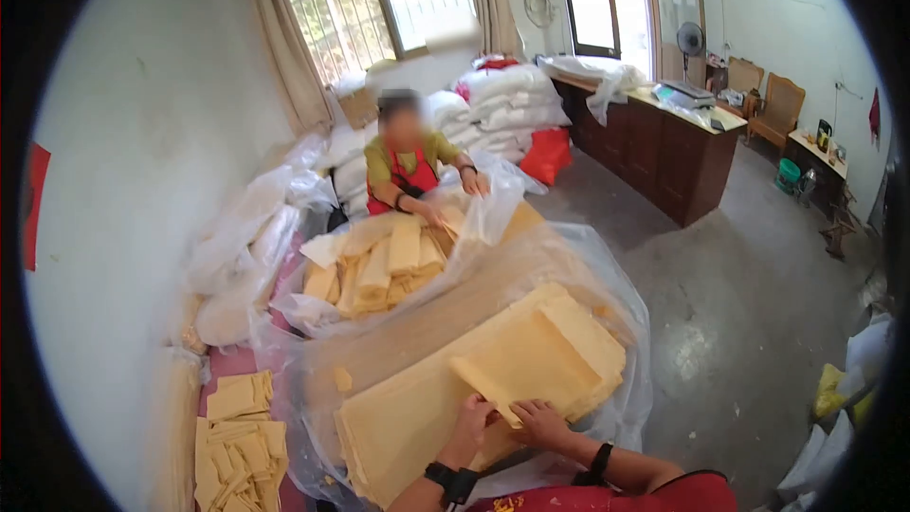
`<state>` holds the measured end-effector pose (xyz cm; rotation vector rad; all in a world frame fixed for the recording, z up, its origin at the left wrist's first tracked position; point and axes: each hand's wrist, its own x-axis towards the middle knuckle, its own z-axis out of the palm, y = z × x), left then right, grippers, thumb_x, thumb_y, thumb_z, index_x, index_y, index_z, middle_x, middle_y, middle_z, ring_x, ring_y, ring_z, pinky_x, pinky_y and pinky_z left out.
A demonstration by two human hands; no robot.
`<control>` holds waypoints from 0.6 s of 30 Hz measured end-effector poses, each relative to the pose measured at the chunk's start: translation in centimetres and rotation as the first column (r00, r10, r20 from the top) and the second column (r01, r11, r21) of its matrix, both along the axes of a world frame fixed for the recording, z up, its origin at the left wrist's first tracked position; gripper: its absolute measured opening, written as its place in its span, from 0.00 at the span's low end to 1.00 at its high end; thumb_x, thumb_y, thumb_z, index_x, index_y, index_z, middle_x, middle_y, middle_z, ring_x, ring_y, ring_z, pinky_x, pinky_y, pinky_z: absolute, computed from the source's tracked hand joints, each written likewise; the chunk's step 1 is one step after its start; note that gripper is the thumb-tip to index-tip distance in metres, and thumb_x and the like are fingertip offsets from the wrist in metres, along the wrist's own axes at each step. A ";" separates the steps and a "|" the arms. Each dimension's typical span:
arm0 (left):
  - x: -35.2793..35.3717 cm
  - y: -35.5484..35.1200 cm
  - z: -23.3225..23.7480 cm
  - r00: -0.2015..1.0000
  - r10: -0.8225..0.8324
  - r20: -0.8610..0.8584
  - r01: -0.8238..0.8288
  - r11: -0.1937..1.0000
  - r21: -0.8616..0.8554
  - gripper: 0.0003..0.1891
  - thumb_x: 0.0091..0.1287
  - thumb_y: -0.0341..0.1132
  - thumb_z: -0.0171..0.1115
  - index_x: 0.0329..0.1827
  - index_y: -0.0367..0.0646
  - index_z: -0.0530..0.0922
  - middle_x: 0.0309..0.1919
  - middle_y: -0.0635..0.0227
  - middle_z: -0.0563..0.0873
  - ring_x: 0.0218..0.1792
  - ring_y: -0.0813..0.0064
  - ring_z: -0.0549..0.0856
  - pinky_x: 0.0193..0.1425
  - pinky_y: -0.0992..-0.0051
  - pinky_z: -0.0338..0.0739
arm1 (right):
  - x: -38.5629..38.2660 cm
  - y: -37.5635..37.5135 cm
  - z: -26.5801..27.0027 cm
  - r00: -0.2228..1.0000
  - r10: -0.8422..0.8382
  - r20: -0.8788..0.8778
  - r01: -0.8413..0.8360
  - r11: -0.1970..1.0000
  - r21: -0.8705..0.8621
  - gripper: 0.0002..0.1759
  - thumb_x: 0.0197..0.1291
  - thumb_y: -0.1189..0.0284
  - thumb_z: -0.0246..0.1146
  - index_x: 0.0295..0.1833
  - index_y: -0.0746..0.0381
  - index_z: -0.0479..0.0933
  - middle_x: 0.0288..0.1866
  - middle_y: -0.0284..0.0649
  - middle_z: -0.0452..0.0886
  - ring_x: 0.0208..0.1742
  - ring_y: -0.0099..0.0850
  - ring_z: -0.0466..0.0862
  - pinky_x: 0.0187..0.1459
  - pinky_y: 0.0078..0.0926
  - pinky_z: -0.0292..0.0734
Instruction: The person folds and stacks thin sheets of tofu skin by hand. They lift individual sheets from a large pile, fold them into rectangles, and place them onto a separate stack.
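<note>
A broad stack of thin yellow sheets (408, 427), which look like dried tofu skin, lies on the plastic-covered table in front of me. On its right part rests a raised tofu skin sheet (531, 360) with its near edge towards me. My left hand (472, 425) pinches that sheet's near left corner, fingers closed. Beside it, my right hand (542, 423) grips the same near edge, fingers over the top; its thumb is hidden. Dark bands are on both wrists.
Across the table a person (406, 166) in a red apron handles folded yellow bundles (379, 265) in a clear plastic bag (488, 213). More folded pieces (242, 446) lie at lower left. White sacks (512, 100) and a dark wooden counter (654, 142) stand behind.
</note>
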<state>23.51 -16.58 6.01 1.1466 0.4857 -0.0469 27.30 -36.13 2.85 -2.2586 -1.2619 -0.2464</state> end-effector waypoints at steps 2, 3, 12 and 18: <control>-0.5 -0.4 1.5 0.998 -0.006 0.062 0.012 0.995 -0.098 0.15 0.65 0.33 0.62 0.53 0.39 0.73 0.41 0.62 0.84 0.40 0.73 0.85 0.44 0.76 0.80 | 2.1 1.2 -5.1 0.932 -0.179 -0.316 0.202 0.979 0.041 0.28 0.53 0.55 0.68 0.53 0.63 0.78 0.52 0.47 0.81 0.56 0.45 0.79 0.52 0.39 0.75; -0.5 0.1 0.3 0.994 -0.061 0.089 0.059 0.998 0.019 0.23 0.65 0.42 0.64 0.59 0.40 0.71 0.46 0.58 0.84 0.49 0.65 0.85 0.52 0.69 0.79 | 2.7 0.7 -3.3 0.920 -0.150 -0.363 0.202 0.973 0.110 0.19 0.59 0.59 0.63 0.47 0.63 0.81 0.36 0.45 0.83 0.41 0.39 0.83 0.41 0.35 0.77; -5.2 4.1 -5.5 0.966 -0.209 -0.148 0.070 -0.340 0.938 0.37 0.59 0.63 0.61 0.70 0.59 0.67 0.72 0.55 0.58 0.74 0.49 0.52 0.64 0.27 0.48 | 18.5 -11.7 7.6 0.669 -0.277 -0.690 0.709 0.519 0.478 0.22 0.71 0.56 0.53 0.42 0.66 0.78 0.27 0.28 0.76 0.28 0.25 0.72 0.29 0.30 0.67; -5.0 3.7 -3.3 0.966 -0.185 -0.180 0.121 -0.294 0.948 0.38 0.58 0.63 0.60 0.71 0.60 0.65 0.73 0.56 0.59 0.75 0.53 0.53 0.67 0.30 0.45 | 17.1 -14.6 27.7 0.938 -0.195 -0.287 0.345 0.444 0.827 0.13 0.70 0.68 0.51 0.46 0.64 0.77 0.37 0.28 0.78 0.35 0.17 0.73 0.37 0.18 0.69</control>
